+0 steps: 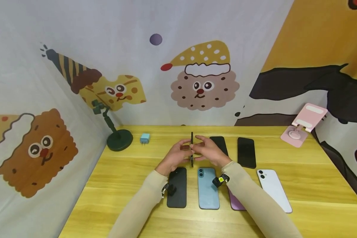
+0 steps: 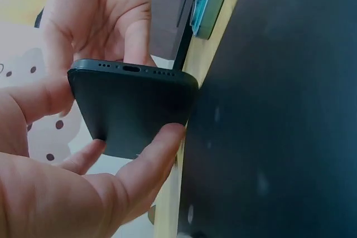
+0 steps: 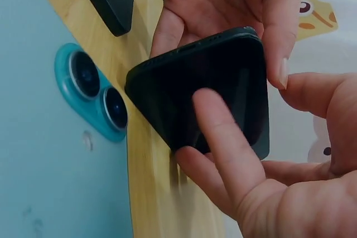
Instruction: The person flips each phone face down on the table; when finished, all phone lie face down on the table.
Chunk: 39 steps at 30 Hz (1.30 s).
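Observation:
Both hands hold a black smartphone [image 1: 191,155] on its edge above the table, seen edge-on in the head view. My left hand [image 1: 176,156] grips it from the left; in the left wrist view its fingers [image 2: 166,140] lie on the dark back and side edges, and the port end faces that camera. From the other side my right hand [image 1: 209,152] holds it by the edges, with one finger [image 3: 215,118] over the dark screen in the right wrist view. Below the hands lie a black phone [image 1: 181,185] and a light blue phone [image 1: 208,195].
A purple phone [image 1: 235,200] lies partly under the right sleeve, a white phone [image 1: 275,191] beyond it. Two more dark phones, one [image 1: 246,152] fully visible, lie behind. Farther back are a dark green stand [image 1: 119,139], a blue charger plug [image 1: 144,138] and a pink phone stand [image 1: 307,115].

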{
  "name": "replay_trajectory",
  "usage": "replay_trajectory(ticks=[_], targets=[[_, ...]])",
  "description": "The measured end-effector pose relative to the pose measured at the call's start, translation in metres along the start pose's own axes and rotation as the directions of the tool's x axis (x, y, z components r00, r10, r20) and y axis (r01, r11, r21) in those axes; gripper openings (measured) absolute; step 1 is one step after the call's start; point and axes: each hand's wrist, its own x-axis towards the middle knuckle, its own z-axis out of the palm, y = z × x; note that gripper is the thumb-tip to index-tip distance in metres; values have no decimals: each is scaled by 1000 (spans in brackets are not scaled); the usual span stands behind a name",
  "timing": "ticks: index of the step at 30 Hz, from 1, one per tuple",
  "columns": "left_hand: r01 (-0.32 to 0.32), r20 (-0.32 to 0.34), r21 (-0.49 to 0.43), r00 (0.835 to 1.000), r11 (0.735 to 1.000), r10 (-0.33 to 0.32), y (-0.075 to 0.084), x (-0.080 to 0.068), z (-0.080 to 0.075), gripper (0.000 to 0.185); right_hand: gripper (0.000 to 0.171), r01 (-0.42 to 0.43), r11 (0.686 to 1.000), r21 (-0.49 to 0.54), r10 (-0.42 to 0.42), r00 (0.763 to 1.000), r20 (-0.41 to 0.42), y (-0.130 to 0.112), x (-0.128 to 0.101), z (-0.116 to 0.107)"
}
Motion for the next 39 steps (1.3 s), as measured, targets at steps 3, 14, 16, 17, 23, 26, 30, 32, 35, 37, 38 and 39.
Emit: replay_trajectory(ticks=[3, 14, 16, 17, 23, 26, 30, 32, 35, 37, 38, 39], targets=[[1, 34, -2, 999, 1000, -1, 0, 0, 0, 69, 83, -2, 1000, -5, 2, 1000, -7, 1, 0, -2], [36, 73, -41, 997, 999, -33, 1, 2, 4, 70, 61, -2, 1000, -20, 1, 999, -49, 5, 0, -7], [42, 63, -40, 997, 998, -39, 0, 2, 2, 69, 59, -5, 1000, -25, 4, 999, -54, 5, 0, -8], [46, 59, -40, 997, 998, -44, 0, 2, 1, 70, 59, -7, 1000, -27, 5, 998, -55, 5, 0, -9], [64, 44, -54, 997, 996, -62, -2, 1, -5, 69, 57, -1, 1000, -27, -1, 999, -52, 7, -1, -12], [66, 41, -71, 997, 995, -63, -3, 1, -9, 66, 57, 3, 1000, -24, -5, 998, -55, 8, -3, -12], [70, 36, -108, 997, 992, -67, -3, 0, -13, 68, 56, 23, 1000, 2, -23, 997, -68, 8, -5, -11], [75, 35, -124, 997, 989, -71, -1, 0, -14, 69, 56, 41, 999, 15, -40, 997, -71, 8, -6, -9], [85, 45, -130, 996, 988, -80, -1, 1, -17, 66, 57, 65, 998, 27, -63, 996, -68, 8, -6, -7], [93, 50, -127, 995, 988, -87, -2, 2, -20, 64, 58, 69, 997, 25, -67, 996, -61, 8, -6, -8], [93, 52, -126, 995, 988, -87, -2, 2, -21, 63, 58, 67, 997, 24, -65, 996, -59, 8, -6, -8], [90, 51, -126, 995, 988, -84, -3, 2, -21, 62, 58, 64, 998, 21, -62, 996, -57, 8, -7, -9]])
